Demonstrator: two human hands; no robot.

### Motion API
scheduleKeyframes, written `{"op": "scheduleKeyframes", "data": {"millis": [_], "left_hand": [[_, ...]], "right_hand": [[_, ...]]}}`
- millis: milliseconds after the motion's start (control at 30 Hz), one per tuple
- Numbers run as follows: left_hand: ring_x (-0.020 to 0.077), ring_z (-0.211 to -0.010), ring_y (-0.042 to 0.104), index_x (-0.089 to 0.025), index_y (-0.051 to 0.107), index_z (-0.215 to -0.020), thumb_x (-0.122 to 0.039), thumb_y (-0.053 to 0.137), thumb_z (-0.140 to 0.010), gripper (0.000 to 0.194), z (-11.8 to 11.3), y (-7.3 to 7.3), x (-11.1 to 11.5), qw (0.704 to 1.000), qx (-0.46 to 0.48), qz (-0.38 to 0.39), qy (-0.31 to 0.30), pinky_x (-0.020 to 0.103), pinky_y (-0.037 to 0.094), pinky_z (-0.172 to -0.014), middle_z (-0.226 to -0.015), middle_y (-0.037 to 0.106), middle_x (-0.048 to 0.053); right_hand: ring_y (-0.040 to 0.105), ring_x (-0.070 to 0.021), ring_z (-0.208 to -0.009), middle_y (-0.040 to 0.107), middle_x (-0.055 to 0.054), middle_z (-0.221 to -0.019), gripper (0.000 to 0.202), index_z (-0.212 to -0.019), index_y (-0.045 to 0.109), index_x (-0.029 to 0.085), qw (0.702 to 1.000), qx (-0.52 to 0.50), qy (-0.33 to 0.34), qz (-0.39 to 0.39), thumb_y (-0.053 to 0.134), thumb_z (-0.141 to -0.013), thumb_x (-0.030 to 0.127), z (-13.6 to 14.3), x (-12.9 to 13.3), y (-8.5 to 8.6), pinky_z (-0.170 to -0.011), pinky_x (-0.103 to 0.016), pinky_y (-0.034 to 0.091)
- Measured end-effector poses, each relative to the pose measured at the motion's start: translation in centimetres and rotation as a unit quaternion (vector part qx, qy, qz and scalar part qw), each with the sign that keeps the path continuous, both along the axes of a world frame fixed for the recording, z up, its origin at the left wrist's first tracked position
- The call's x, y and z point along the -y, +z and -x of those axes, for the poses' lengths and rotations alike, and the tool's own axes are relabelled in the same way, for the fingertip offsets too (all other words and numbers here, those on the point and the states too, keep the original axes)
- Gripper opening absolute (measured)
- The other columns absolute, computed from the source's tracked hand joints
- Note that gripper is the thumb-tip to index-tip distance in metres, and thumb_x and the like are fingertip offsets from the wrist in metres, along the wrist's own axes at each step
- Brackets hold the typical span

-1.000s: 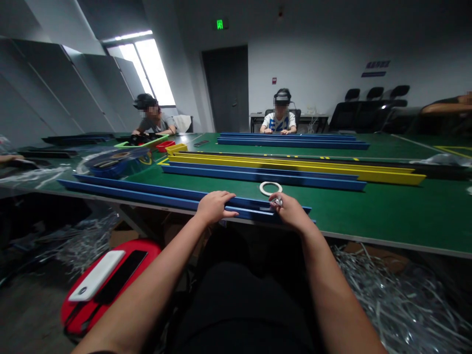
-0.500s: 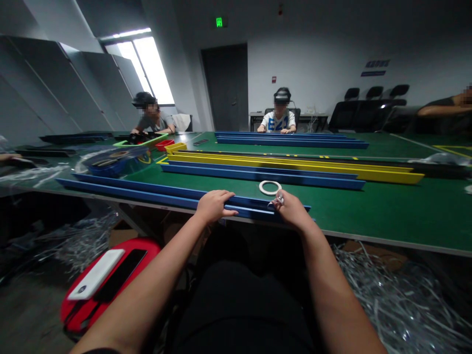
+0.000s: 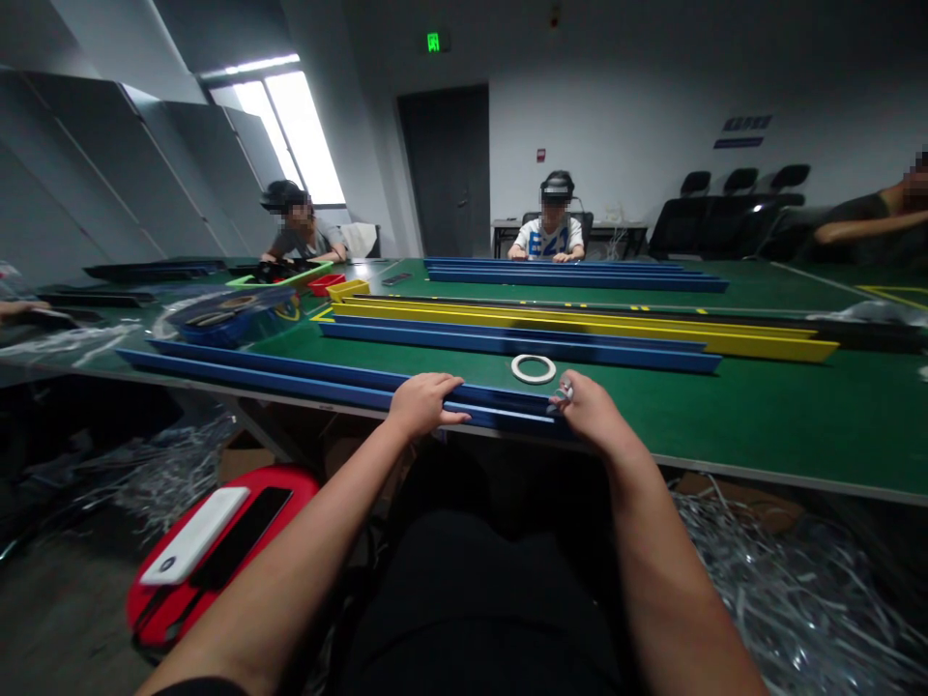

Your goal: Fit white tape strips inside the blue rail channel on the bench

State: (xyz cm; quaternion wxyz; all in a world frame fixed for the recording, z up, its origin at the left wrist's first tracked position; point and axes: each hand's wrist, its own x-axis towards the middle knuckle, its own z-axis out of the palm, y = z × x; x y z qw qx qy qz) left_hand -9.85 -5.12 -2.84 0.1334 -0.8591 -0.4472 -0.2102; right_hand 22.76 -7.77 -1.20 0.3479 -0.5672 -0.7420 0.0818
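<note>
Now the right hand (image 3: 591, 411) has moved rightward, pinching a pale scrap (image 3: 564, 389) (tape or film, unclear), exposing more blue channel (image 3: 253, 380) along the near edge of the bench (image 3: 761, 416); the left hand (image 3: 427, 404) grips that channel. Beyond lies a white ring (image 3: 534, 379).

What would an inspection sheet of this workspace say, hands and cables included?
Surface: green table, with blue and yellow rails lying across it.
Things: near blue rail along the table's edge; white ring just beyond it.
Clutter: clear scraps heaped below the table.
Hands: left rests on the near blue rail; right pinches a small pale piece, too blurred to name.
Cables: black cords, partly hidden, at the red seat.
Surroundings: people seated around the table; closed door behind.
</note>
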Motion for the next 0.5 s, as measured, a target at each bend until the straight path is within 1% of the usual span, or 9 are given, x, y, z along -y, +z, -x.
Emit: {"op": "scheduleKeyframes", "data": {"millis": [67, 200, 333, 433, 500], "left_hand": [[0.0266, -0.109, 0.064, -0.027, 0.063, -0.125, -0.070, 0.062, -0.076, 0.065, 0.0, 0.0, 0.0, 1.000, 0.001, -0.001, 0.000, 0.038, 0.050, -0.093, -0.118, 0.069, 0.007], [0.0269, -0.109, 0.064, -0.027, 0.063, -0.125, -0.069, 0.063, -0.076, 0.064, -0.1, -0.1, 0.1, 1.000, 0.000, -0.006, -0.002, 0.038, 0.050, -0.093, -0.118, 0.070, 0.007], [0.0270, -0.108, 0.064, -0.027, 0.063, -0.124, -0.070, 0.061, -0.077, 0.064, -0.1, 0.0, 0.1, 1.000, -0.005, -0.009, -0.002, 0.039, 0.050, -0.092, -0.118, 0.070, 0.007], [0.0269, -0.108, 0.064, -0.026, 0.062, -0.124, -0.071, 0.060, -0.077, 0.065, 0.0, 0.0, 0.0, 1.000, -0.008, -0.009, -0.003, 0.039, 0.050, -0.092, -0.119, 0.069, 0.007], [0.0268, -0.108, 0.064, -0.026, 0.062, -0.125, -0.070, 0.060, -0.077, 0.065, 0.0, -0.1, 0.0, 1.000, -0.007, -0.009, -0.002, 0.039, 0.050, -0.092, -0.119, 0.069, 0.007]], "right_hand": [[0.049, -0.0146, -0.066, 0.060, -0.003, -0.075, 0.005, -0.079, 0.051, 0.022, 1.000, -0.013, -0.014, 0.014, 0.054, -0.079, 0.026, -0.6, 0.3, 0.2, -0.061, -0.027, 0.034], [0.050, -0.0151, -0.066, 0.062, -0.004, -0.078, 0.004, -0.082, 0.051, 0.022, 0.998, -0.022, -0.042, 0.027, 0.050, -0.082, 0.026, -1.7, 0.5, 0.4, -0.060, -0.027, 0.034], [0.047, -0.0153, -0.064, 0.060, -0.004, -0.078, 0.008, -0.081, 0.047, 0.023, 0.997, -0.023, -0.071, 0.013, 0.048, -0.084, 0.031, -2.2, 0.4, 0.7, -0.058, -0.028, 0.032], [0.046, -0.0148, -0.064, 0.058, -0.003, -0.077, 0.016, -0.078, 0.042, 0.024, 0.997, -0.029, -0.074, 0.003, 0.054, -0.080, 0.034, -2.4, 0.3, 0.9, -0.058, -0.027, 0.031], [0.046, -0.0146, -0.064, 0.057, -0.002, -0.076, 0.019, -0.077, 0.040, 0.024, 0.997, -0.029, -0.068, -0.003, 0.057, -0.078, 0.033, -2.5, 0.3, 1.0, -0.058, -0.027, 0.032]]}}
